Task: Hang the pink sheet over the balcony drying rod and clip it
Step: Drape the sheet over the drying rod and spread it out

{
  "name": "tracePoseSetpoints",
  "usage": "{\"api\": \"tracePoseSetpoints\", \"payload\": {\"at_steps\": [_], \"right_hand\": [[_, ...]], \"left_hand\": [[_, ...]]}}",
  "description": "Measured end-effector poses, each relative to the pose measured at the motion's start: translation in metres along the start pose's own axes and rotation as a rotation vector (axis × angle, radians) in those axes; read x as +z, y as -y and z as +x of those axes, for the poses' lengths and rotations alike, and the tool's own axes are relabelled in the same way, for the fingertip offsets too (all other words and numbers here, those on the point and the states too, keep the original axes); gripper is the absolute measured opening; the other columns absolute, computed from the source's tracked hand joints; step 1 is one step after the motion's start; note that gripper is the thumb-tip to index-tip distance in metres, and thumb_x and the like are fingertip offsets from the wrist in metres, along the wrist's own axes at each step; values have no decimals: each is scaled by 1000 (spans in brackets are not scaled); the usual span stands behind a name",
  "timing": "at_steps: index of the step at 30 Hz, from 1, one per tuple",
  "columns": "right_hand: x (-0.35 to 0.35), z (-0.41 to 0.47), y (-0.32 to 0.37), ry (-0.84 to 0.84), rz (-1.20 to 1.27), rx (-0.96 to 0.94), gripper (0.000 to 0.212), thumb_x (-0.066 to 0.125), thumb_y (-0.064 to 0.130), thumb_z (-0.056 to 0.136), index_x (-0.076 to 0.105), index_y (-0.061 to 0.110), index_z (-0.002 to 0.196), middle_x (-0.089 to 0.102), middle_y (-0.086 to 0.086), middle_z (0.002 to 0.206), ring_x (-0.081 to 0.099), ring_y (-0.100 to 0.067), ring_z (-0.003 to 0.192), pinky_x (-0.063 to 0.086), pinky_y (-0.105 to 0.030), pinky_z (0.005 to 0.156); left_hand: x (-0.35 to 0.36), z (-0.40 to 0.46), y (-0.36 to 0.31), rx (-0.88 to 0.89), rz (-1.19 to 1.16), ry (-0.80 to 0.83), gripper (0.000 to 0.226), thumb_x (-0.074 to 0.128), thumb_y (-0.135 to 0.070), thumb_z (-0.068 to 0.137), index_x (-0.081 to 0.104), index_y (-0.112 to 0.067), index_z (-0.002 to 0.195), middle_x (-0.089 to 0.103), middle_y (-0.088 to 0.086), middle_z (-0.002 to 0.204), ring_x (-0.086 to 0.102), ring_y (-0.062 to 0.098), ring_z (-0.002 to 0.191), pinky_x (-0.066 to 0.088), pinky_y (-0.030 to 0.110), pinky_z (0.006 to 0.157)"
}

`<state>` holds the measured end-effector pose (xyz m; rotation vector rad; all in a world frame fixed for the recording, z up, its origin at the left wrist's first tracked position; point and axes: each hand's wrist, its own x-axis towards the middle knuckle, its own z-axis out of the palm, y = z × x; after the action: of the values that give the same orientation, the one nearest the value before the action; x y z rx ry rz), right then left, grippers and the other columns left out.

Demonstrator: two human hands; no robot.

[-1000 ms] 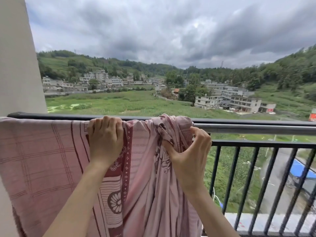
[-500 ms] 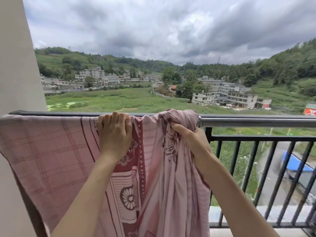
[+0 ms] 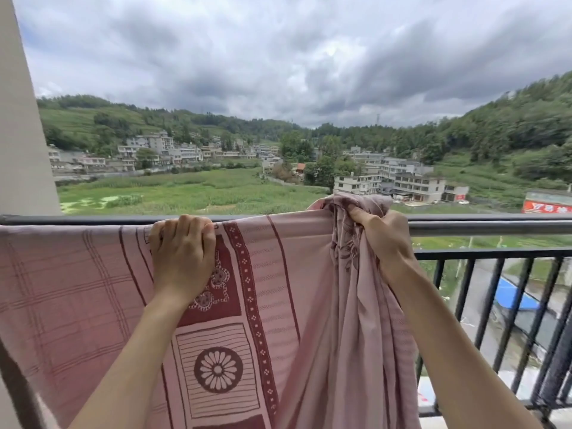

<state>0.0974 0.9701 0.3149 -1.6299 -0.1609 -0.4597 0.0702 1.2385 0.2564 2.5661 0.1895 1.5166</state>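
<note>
Along the drying rod (image 3: 483, 228), right hand (image 3: 382, 239) has dragged the gripped pink sheet (image 3: 278, 289) rightward; left hand (image 3: 182, 252) stays clamping it.

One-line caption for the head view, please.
Left hand pins the pink sheet on the drying rod while right hand grips its bunched end.

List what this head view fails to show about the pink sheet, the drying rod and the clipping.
- Pink sheet: its lower hem is cut off by the bottom edge; its far side is hidden behind the drying rod.
- Rod under the cloth: covered by the sheet, left of the right hand.
- Fingertips of the left hand: curled over the top edge, out of sight.
- Clips: none in view.
- Red sign: lettering too small to read.
</note>
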Motion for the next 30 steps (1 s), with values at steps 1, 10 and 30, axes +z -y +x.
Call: {"api": "tracePoseSetpoints", "payload": {"at_steps": [1, 10, 30], "right_hand": [[-2, 1, -2, -20, -7, -8, 53, 67, 32, 78, 60, -19, 92, 58, -14, 71, 52, -24, 65, 44, -40, 61], [-28, 20, -14, -293, -65, -32, 29, 64, 30, 82, 57, 5, 67, 54, -4, 64, 52, -25, 70, 41, -36, 66], [45, 5, -41, 17, -826, -718, 59, 21, 51, 93, 65, 12, 96, 68, -6, 96, 58, -27, 94, 36, -36, 86]], "left_hand": [[0, 1, -1, -1, -1, 1, 41, 16, -37, 91, 48, -12, 86, 49, 8, 87, 39, 25, 85, 19, 36, 87], [0, 0, -6, -20, 21, 3, 39, 17, -36, 91, 48, -11, 85, 48, 8, 85, 39, 24, 84, 20, 37, 88], [13, -1, -62, 153, 45, 86, 35, 24, -36, 95, 55, -20, 97, 56, -1, 87, 53, 24, 83, 23, 42, 90]]}}
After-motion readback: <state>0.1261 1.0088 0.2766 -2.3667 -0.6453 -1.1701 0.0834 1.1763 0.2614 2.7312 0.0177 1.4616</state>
